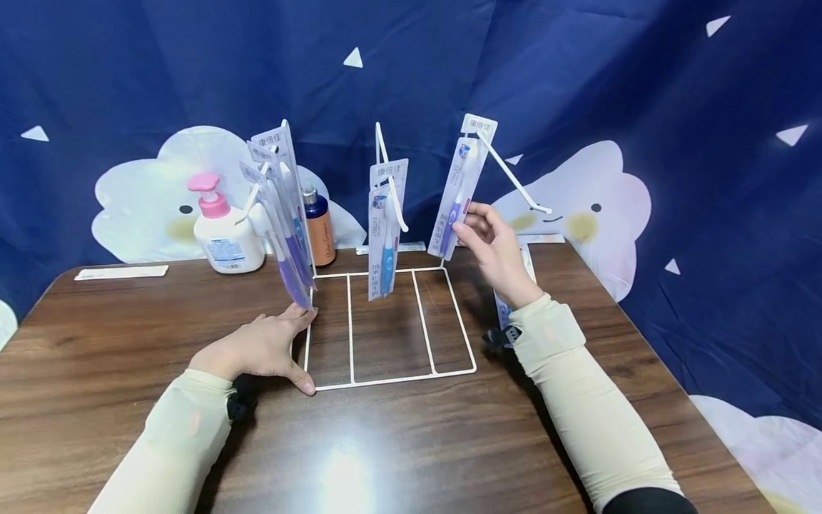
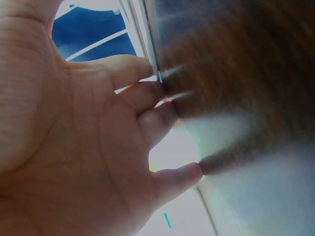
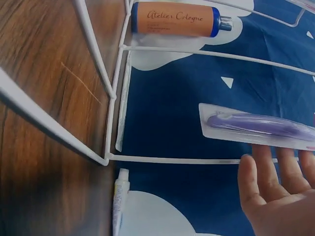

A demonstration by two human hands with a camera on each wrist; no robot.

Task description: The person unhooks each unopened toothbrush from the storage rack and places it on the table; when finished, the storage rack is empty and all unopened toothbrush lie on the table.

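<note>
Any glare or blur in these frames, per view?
Head: sharp, with a lamp glare patch on the table. Left wrist: the left hand fills the frame, background smeared and overexposed. Right wrist: mostly sharp; the near rack wire and right hand are soft.

A pink-capped pump bottle (image 1: 221, 232) stands near an orange bottle (image 1: 319, 232).

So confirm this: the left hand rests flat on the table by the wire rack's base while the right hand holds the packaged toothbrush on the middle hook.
Not quite: the head view shows the right hand at the packaged toothbrush on the right hook, not the middle one. The left hand does rest flat on the table by the wire rack's base.
</note>
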